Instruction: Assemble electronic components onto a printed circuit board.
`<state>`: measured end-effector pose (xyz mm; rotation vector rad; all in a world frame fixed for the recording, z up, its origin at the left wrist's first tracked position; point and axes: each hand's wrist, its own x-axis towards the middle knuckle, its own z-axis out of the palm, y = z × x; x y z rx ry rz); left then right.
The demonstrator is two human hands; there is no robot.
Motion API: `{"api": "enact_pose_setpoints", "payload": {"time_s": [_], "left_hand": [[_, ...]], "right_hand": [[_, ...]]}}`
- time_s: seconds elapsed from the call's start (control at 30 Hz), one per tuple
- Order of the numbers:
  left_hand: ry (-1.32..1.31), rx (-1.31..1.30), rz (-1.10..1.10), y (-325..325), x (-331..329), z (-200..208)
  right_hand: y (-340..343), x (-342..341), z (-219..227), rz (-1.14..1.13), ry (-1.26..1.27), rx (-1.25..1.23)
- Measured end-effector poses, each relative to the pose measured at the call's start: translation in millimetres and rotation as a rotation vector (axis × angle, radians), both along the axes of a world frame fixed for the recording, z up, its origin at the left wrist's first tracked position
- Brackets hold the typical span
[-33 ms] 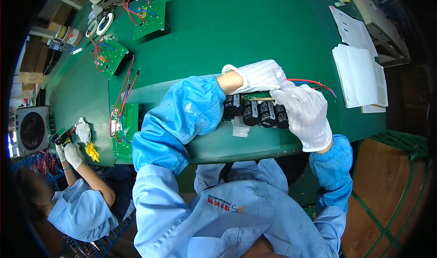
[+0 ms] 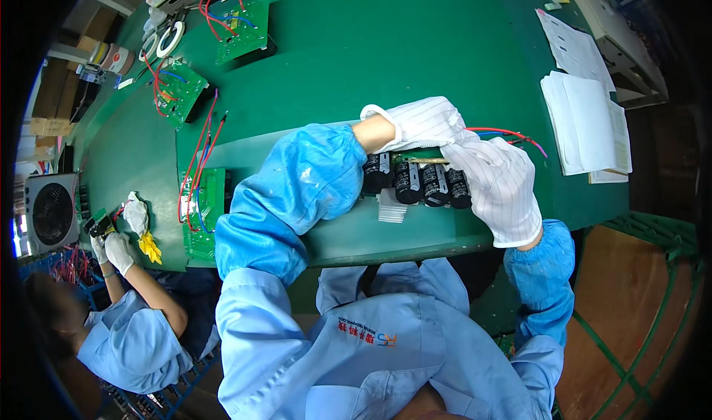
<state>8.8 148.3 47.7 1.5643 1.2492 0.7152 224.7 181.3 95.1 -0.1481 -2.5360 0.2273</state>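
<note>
A circuit board [image 2: 424, 154] lies before me at the table's near side, with several black cylindrical capacitors [image 2: 408, 183] and a finned silver heat sink [image 2: 391, 206] along its near side. My left hand [image 2: 430, 123], in a white striped glove, reaches across the board's far side with its fingers closed on it. My right hand [image 2: 498, 190], gloved alike, bends over the right end, fingers pinched beside the left fingertips. A thin tan rod [image 2: 424, 160] runs to the right fingertips; whether they grip it is hidden. Red and blue wires [image 2: 508, 132] stick out beyond my hands.
Other wired boards lie on the green table: one left of my arm [image 2: 204, 212], one farther [image 2: 182, 94], one at the back [image 2: 245, 31]. Papers [image 2: 582, 123] lie at right. At left a co-worker's gloved hands [image 2: 117, 251] hold a small part near a fan [image 2: 53, 212].
</note>
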Motion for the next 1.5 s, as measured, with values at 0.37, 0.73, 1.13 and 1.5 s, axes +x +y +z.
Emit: {"api": "enact_pose_setpoints", "payload": {"time_s": [0.37,0.73,1.13,1.5], "left_hand": [[-0.085,-0.040,0.005,1.0,-3.2,-1.0],[-0.074,-0.045,0.022,-1.8,-2.9,-0.9],[0.294,-0.022,-0.055,0.7,5.8,17.6],[-0.586,-0.149,0.398,-32.4,-13.4,-15.7]], "right_hand": [[-11.7,-1.8,-1.2,-0.026,0.009,0.087],[-16.8,-2.4,15.8,-0.050,-0.058,0.213],[-7.3,22.3,27.2,-0.119,0.071,0.059],[-26.5,100.8,39.2,-0.444,0.165,-0.068]]}}
